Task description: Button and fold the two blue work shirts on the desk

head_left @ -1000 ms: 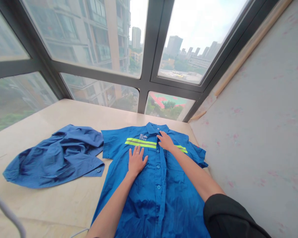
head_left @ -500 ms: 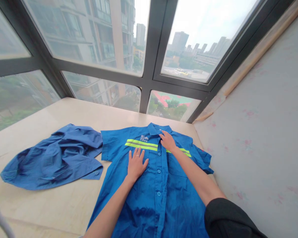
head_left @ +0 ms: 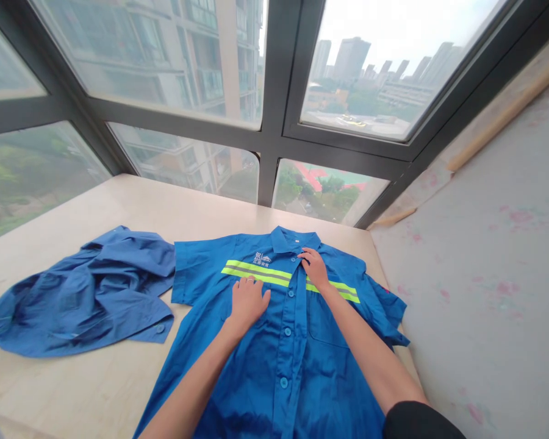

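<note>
Resting left hand (head_left: 249,299) loose on blue shirt (head_left: 260,360); two o'clock thence, touching placket (head_left: 301,305) with right hand (head_left: 315,267) — cannot tell if pinching.

Is a blue short-sleeved shirt (head_left: 268,341), with a grey-striped yellow-green band (head_left: 256,273) and white lettering (head_left: 262,260) on the chest. Lies front up on the pale counter (head_left: 187,210), lightly creased, with sleeves (head_left: 192,262) spread and collar (head_left: 282,242) farthest away.

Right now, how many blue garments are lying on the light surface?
2: a spread-out shirt in the middle and a crumpled garment towards the picture's left edge. No others show.
</note>
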A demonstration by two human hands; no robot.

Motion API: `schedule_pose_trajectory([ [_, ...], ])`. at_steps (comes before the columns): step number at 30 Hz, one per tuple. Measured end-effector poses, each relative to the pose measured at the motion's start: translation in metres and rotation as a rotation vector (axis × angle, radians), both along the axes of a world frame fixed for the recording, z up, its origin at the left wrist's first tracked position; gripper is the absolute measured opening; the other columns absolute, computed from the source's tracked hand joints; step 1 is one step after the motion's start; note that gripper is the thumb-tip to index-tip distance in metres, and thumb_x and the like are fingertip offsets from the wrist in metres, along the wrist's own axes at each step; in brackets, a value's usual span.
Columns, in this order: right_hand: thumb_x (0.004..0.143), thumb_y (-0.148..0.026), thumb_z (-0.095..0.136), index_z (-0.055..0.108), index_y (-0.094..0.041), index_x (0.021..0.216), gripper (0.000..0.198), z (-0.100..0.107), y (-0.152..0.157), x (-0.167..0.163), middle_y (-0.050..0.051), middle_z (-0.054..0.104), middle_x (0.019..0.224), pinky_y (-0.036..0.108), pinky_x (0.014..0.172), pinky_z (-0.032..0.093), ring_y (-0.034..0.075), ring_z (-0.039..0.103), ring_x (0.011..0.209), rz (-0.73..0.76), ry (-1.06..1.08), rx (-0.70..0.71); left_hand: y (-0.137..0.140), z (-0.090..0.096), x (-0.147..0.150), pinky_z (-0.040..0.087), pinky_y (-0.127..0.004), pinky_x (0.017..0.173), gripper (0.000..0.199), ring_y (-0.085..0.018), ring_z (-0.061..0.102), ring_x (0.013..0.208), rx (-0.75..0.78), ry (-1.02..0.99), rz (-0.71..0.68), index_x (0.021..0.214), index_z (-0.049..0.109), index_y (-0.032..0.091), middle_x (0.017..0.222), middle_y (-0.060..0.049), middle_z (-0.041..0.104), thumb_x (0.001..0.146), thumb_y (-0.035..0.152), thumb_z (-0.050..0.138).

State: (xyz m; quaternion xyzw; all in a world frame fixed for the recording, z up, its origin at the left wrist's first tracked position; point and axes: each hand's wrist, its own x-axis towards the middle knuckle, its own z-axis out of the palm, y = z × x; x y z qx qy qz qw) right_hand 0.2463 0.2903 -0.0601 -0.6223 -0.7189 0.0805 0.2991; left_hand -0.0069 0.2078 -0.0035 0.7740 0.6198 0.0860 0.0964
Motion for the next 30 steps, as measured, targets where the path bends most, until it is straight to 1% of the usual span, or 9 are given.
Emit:
schedule_pose_trajectory([
  [2,0.089,-0.016,0.044,0.074,-0.022,0.100,0.033,0.000,0.000,0.001,0.009,0.063,0.123,0.041,0.105,0.041,0.024,0.055,0.119,0.012,0.015,0.001,0.016,0.007,0.016,0.047,-0.041,0.090,0.031,-0.029,0.060,0.103,-0.001,-0.053,-0.005,0.101,0.071,0.018,0.105,-0.013,0.069,0.091,0.038,0.049],
  [4,0.090,-0.018,0.045,0.074,-0.022,0.099,0.031,0.002,0.000,0.000,0.009,0.064,0.123,0.039,0.104,0.041,0.023,0.055,0.118,0.018,0.027,0.014,0.033,0.006,0.035,0.047,-0.036,0.089,0.030,-0.026,0.061,0.100,0.004,-0.158,-0.045,0.106,0.070,0.019,0.102,-0.010,0.070,0.091,0.034,0.049],
  [7,0.091,-0.019,0.046,0.074,-0.021,0.098,0.029,0.004,-0.001,-0.001,0.009,0.064,0.122,0.037,0.104,0.042,0.023,0.056,0.117,0.007,0.035,0.033,0.056,-0.004,0.064,0.046,-0.031,0.091,0.033,-0.021,0.061,0.101,-0.015,-0.302,-0.093,0.115,0.068,0.018,0.107,-0.009,0.069,0.092,0.029,0.048],
  [11,0.089,-0.018,0.049,0.075,-0.021,0.096,0.027,0.004,-0.002,-0.003,0.010,0.065,0.120,0.039,0.103,0.042,0.024,0.056,0.115,-0.015,0.059,0.027,0.077,-0.021,0.089,0.045,-0.029,0.088,0.034,-0.020,0.061,0.100,0.006,-0.255,-0.053,0.119,0.067,0.020,0.109,-0.009,0.066,0.093,0.024,0.045],
  [14,0.087,-0.018,0.051,0.075,-0.022,0.093,0.025,0.003,-0.001,-0.003,0.010,0.065,0.115,0.041,0.100,0.044,0.025,0.057,0.112,-0.030,0.104,0.033,0.084,-0.025,0.094,0.045,-0.028,0.081,0.032,-0.019,0.061,0.096,0.002,-0.198,-0.030,0.113,0.070,0.026,0.105,-0.007,0.065,0.096,0.028,0.043],
  [18,0.085,-0.017,0.056,0.076,-0.022,0.089,0.021,0.004,0.002,-0.004,0.010,0.065,0.107,0.043,0.095,0.046,0.025,0.058,0.106,-0.052,0.143,0.058,0.087,-0.023,0.092,0.044,-0.026,0.076,0.026,-0.017,0.062,0.092,-0.031,-0.234,-0.030,0.106,0.073,0.029,0.100,-0.004,0.066,0.095,0.031,0.049],
  [21,0.084,-0.018,0.059,0.077,-0.022,0.087,0.019,0.005,0.003,-0.007,0.009,0.065,0.104,0.043,0.093,0.047,0.025,0.058,0.103,-0.080,0.170,0.051,0.088,-0.021,0.093,0.044,-0.026,0.076,0.024,-0.018,0.062,0.093,-0.047,-0.305,0.001,0.108,0.072,0.028,0.102,-0.003,0.068,0.091,0.026,0.054],
  [26,0.085,-0.021,0.061,0.078,-0.023,0.089,0.017,0.007,0.002,-0.013,0.010,0.064,0.102,0.044,0.093,0.046,0.026,0.058,0.103,-0.099,0.185,0.053,0.091,-0.021,0.099,0.043,-0.027,0.075,0.018,-0.018,0.063,0.091,-0.057,-0.393,0.098,0.097,0.072,0.025,0.096,-0.002,0.071,0.089,0.023,0.056],
  [30,0.086,-0.022,0.062,0.077,-0.023,0.088,0.016,0.009,0.001,-0.011,0.009,0.065,0.100,0.044,0.092,0.047,0.026,0.059,0.101,-0.091,0.187,0.063,0.091,-0.025,0.099,0.042,-0.027,0.073,0.014,-0.018,0.063,0.089,-0.014,-0.421,0.096,0.092,0.071,0.024,0.093,-0.002,0.071,0.088,0.022,0.057],
])
